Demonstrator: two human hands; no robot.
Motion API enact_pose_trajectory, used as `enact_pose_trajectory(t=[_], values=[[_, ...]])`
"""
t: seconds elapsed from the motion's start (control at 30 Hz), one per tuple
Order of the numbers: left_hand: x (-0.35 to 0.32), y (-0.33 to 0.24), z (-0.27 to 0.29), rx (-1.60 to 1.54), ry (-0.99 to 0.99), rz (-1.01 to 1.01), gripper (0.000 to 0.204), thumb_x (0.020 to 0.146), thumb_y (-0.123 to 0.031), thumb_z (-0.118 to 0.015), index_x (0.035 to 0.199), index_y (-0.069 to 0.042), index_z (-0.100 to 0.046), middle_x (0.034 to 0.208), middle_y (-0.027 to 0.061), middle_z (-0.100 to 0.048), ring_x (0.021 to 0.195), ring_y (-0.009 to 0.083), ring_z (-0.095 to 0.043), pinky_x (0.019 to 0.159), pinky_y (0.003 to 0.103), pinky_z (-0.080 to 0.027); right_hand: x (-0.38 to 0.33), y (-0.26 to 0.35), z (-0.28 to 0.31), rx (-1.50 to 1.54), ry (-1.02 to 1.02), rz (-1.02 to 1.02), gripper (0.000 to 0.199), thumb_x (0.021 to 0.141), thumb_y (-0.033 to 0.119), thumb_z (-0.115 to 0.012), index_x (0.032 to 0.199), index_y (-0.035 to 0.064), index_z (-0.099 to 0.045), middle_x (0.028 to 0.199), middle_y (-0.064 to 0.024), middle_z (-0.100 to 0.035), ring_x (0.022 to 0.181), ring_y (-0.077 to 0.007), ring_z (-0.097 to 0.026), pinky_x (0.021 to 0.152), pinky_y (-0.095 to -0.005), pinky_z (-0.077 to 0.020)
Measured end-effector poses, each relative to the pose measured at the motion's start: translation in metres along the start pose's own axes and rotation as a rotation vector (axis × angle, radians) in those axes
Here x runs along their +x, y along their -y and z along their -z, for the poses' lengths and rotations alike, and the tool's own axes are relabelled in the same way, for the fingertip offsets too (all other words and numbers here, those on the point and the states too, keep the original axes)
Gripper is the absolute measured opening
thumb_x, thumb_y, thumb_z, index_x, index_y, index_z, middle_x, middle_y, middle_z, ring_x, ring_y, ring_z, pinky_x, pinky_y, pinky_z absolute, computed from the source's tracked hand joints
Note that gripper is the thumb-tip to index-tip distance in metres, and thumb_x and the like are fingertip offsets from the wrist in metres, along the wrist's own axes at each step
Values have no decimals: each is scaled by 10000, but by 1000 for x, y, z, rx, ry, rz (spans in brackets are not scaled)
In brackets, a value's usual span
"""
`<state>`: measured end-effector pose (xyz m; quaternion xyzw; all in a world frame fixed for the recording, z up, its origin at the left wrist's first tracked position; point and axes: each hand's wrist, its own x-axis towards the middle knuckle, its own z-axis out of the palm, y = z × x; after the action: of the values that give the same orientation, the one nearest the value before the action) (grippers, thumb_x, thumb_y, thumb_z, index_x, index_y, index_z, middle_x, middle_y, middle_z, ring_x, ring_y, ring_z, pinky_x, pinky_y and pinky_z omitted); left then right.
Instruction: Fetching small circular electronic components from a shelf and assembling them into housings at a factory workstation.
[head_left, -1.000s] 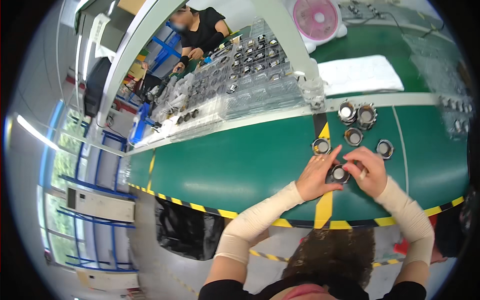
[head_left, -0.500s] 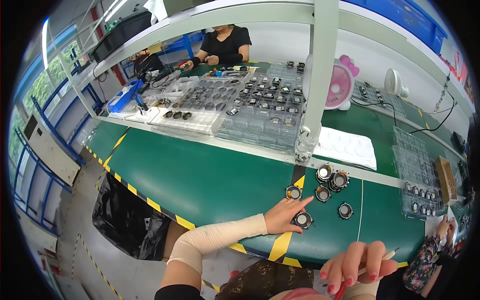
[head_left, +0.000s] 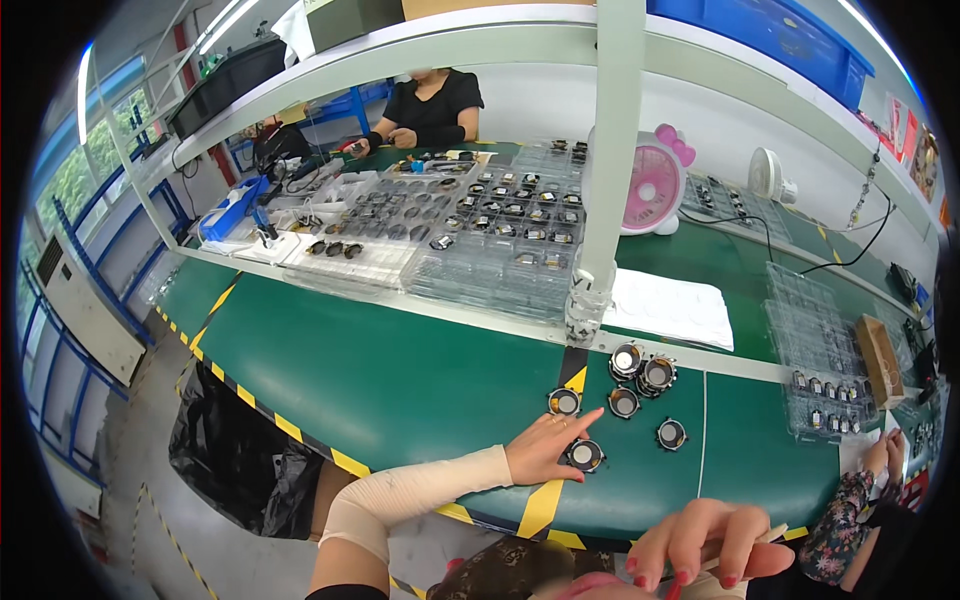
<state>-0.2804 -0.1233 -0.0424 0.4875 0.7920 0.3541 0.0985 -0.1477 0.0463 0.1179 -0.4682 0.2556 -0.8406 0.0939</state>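
Observation:
My left hand (head_left: 546,446) rests on the green bench with its thumb and index finger stretched apart. Between them lies a round watch case (head_left: 585,455) with a dark rim and pale centre; the thumb is at its near edge. Just beyond the knuckles is another round case (head_left: 564,402). My right hand (head_left: 708,542) is raised close to the camera, fingers curled round a slim stick-like tool (head_left: 778,532). A pale end of the tool sticks out to the right, and something red shows below the fingers; its exact kind I cannot make out.
Several more round cases (head_left: 657,374) cluster by the shelf post (head_left: 612,180). Beyond the rail stand clear trays (head_left: 490,270) of parts, a white sheet (head_left: 670,308) and a pink fan (head_left: 652,190). One co-worker (head_left: 430,110) sits opposite; another's floral sleeve (head_left: 838,525) shows at right.
The whole view has shifted, so the bench things appear farther left and slightly lower. My left hand keeps its place by the case. My right hand still grips the stick-like tool, slightly lower in view.

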Motion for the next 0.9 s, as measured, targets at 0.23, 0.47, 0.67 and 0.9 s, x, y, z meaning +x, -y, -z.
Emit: enact_pose_trajectory(t=[0.23, 0.47, 0.67, 0.9], values=[[-4, 1, -1, -2, -21, -20, 1042, 701, -292, -802, 1486, -85, -149, 1073, 103, -588, 1045, 276, -530, 925, 391, -354, 0, 4, -5, -65, -17, -37, 441, 907, 501, -533, 906, 63, -583, 984, -145, -478, 939, -328, -538, 854, -449, -438], [1, -2, -1, -17, -4, -21, 1041, 705, -299, -800, 1487, -83, -148, 1078, 104, -586, 1060, 275, -523, 949, 391, -346, -2, 1, -14, -14, -205, -46, 445, 901, 499, -535, 876, 56, -567, 1032, -159, -457, 978, -351, -527, 873, -432, -435], [-1, 0, 0, -8, 4, 10, 1043, 702, -301, -802, 1484, -77, -150, 1081, 104, -588, 1064, 272, -527, 953, 394, -346, -1, 1, -7, 0, -88, -70, 456, 900, 509, -522, 877, 56, -563, 1008, -159, -455, 968, -342, -519, 866, -438, -436], [-1, 1, -1, -11, -11, -15, 1038, 703, -301, -802, 1482, -74, -154, 1078, 104, -589, 1058, 274, -528, 947, 390, -350, -4, 5, -12, -8, -82, -85, 457, 899, 509, -524, 876, 54, -566, 991, -156, -460, 935, -320, -517, 852, -430, -441]])
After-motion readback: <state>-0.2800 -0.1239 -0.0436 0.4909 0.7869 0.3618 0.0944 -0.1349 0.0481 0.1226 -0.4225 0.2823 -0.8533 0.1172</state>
